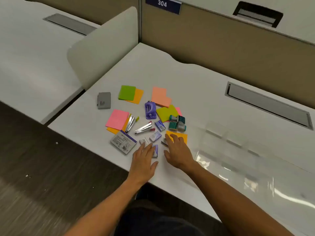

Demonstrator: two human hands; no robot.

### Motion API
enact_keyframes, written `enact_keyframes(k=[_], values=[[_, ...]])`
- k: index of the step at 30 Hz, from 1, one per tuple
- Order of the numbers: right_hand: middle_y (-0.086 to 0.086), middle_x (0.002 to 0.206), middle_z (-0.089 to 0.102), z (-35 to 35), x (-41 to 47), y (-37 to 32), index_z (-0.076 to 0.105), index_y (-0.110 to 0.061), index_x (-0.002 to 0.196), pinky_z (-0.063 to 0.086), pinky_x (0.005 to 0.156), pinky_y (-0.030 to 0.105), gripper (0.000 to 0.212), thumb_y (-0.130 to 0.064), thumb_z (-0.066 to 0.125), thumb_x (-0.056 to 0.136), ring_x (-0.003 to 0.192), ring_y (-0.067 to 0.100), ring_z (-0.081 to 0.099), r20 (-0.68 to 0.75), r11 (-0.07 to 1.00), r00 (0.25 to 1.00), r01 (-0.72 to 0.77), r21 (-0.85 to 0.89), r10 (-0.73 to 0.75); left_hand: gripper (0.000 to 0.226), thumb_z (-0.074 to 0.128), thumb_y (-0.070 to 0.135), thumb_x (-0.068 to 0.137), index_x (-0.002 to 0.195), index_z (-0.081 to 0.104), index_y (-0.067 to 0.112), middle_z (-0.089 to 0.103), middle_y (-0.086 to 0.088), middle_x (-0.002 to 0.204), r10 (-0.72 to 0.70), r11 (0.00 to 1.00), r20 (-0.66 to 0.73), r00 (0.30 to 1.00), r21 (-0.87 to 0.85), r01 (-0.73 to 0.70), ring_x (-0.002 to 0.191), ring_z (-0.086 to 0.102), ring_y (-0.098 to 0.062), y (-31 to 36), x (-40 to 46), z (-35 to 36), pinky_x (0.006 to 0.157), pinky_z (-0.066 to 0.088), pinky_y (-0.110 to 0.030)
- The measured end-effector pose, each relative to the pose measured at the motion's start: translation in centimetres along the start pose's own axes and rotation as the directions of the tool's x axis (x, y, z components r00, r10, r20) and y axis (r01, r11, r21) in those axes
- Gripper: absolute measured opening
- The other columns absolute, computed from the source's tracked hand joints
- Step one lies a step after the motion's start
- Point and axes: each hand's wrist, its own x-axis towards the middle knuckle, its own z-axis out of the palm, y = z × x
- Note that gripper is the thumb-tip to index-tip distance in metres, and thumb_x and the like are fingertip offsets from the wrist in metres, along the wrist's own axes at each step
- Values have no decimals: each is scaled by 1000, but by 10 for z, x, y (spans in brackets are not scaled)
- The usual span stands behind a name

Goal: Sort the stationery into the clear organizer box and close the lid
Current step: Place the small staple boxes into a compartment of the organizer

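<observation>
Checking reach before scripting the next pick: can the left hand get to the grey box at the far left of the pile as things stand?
Probably yes. The left hand lies flat near the staple boxes, and the grey box sits apart at the pile's far-left edge with nothing on it. The pink sticky notes and a stapler lie between, but flat and low.

A white worktop (196,79) is carrying a loose scatter of stationery. A grey box (104,100) is lying at the far left, with a green note pad (127,92) overlapping an orange one (138,97) beside it. A salmon pad (160,97) is sitting further right. A purple punch (150,110) is resting between them, two metal staplers (144,128) are lying nearer, and teal stamps (177,124) are clustering at the right. A pink pad (117,119) is lying at the left, a grey staple carton (123,142) near the front edge. The clear organizer box (238,160) is standing at the right.
</observation>
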Motion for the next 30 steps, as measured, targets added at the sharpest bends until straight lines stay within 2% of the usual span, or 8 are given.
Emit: enact_keyframes(k=[4, 8, 11, 14, 19, 25, 28, 30], values=[[4, 155, 30, 6, 7, -2, 17, -27, 154, 39, 107, 39, 69, -43, 51, 96, 137, 27, 32, 7, 999, 999, -42, 7, 41, 65, 57, 42, 88, 146, 36, 20, 39, 0, 151, 118, 986, -9, 993, 121, -116, 144, 25, -29, -11, 9, 0, 112, 33, -46], [4, 151, 36, 16, 12, 1, 24, -26, 151, 44, 102, 37, 60, -35, 51, 98, 131, 25, 37, -7, 998, 998, -62, 14, 62, 54, 60, 37, 86, 136, 50, 21, 46, -4, 145, 209, 963, -34, 977, 180, -200, 138, 36, -34, -14, 11, 0, 109, 33, -46], [6, 145, 42, 20, 15, 4, 31, -27, 148, 49, 93, 35, 55, -26, 54, 98, 125, 26, 42, -43, 999, 998, -54, -9, 53, 54, 74, 29, 79, 129, 57, 17, 56, -8, 134, 248, 957, -48, 968, 165, -237, 128, 49, -34, -12, 15, -1, 104, 41, -45], [7, 139, 45, 20, 18, 7, 35, -30, 145, 53, 87, 34, 54, -24, 58, 96, 120, 25, 45, -25, 998, 997, -66, 18, 67, 59, 80, 26, 73, 126, 59, 13, 61, -8, 127, 289, 952, -48, 956, 124, -281, 122, 53, -33, -13, 21, 0, 102, 44, -44], [7, 133, 49, 15, 17, 12, 36, -27, 147, 45, 96, 31, 54, -25, 57, 97, 117, 23, 47, -27, 975, 995, -90, 201, 98, 63, 86, 26, 66, 121, 63, 7, 63, -13, 122, 242, 962, -1, 970, 132, -240, 113, 60, -31, -8, 25, -5, 92, 51, -39], [4, 137, 46, -6, -1, 24, 32, -29, 150, 43, 100, 29, 62, -31, 60, 94, 121, 22, 48, -101, 930, 992, -30, 366, 72, 65, 86, 31, 66, 122, 62, 9, 64, -11, 121, 189, 948, 52, 981, 249, -196, 113, 58, -30, 2, 26, -7, 92, 49, -39], [4, 138, 45, -17, -12, 36, 30, -29, 150, 45, 97, 28, 63, -32, 59, 94, 123, 21, 48, -157, 909, 985, -1, 416, 73, 64, 86, 26, 68, 124, 61, 5, 63, -15, 123, 139, 971, 0, 990, 197, -136, 112, 60, -32, 19, 23, -11, 90, 52, -40], [5, 136, 46, -25, -23, 48, 31, -28, 150, 46, 93, 27, 63, -30, 60, 93, 120, 20, 49, -201, 894, 976, 12, 447, 87, 60, 78, 23, 79, 131, 55, 6, 56, -14, 132, 101, 991, -36, 994, 98, -97, 121, 55, -30, 38, 17, -13, 92, 51, -38]])
